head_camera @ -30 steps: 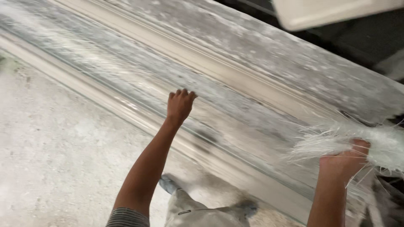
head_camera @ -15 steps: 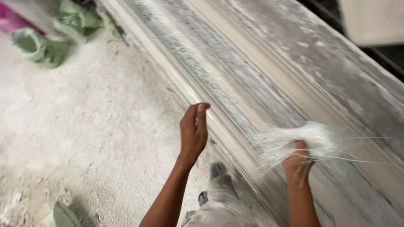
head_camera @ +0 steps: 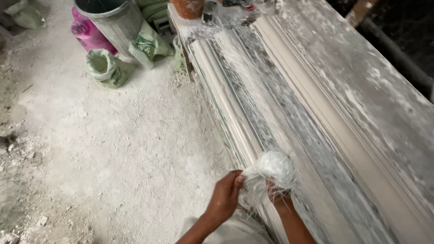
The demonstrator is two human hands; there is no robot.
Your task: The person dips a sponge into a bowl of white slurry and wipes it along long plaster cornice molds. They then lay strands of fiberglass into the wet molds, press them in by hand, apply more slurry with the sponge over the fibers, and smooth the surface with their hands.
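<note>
- Right hand (head_camera: 276,195): grip closed around a wad of white glass fibre (head_camera: 272,169), largely hidden beneath it.
- Left hand (head_camera: 224,196): fingertips pinching the wad's left edge.
- Long dusty surface (head_camera: 316,117): beneath and beyond the grip.
- Grey bucket (head_camera: 110,20): far off, on the floor.

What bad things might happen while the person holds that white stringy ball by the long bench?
The fibre bundle, gripped by the left hand and right hand, has loose strands that might prick bare skin or snag on the long mould. The floor is covered in white dust and crumbs, so feet might slip.
</note>
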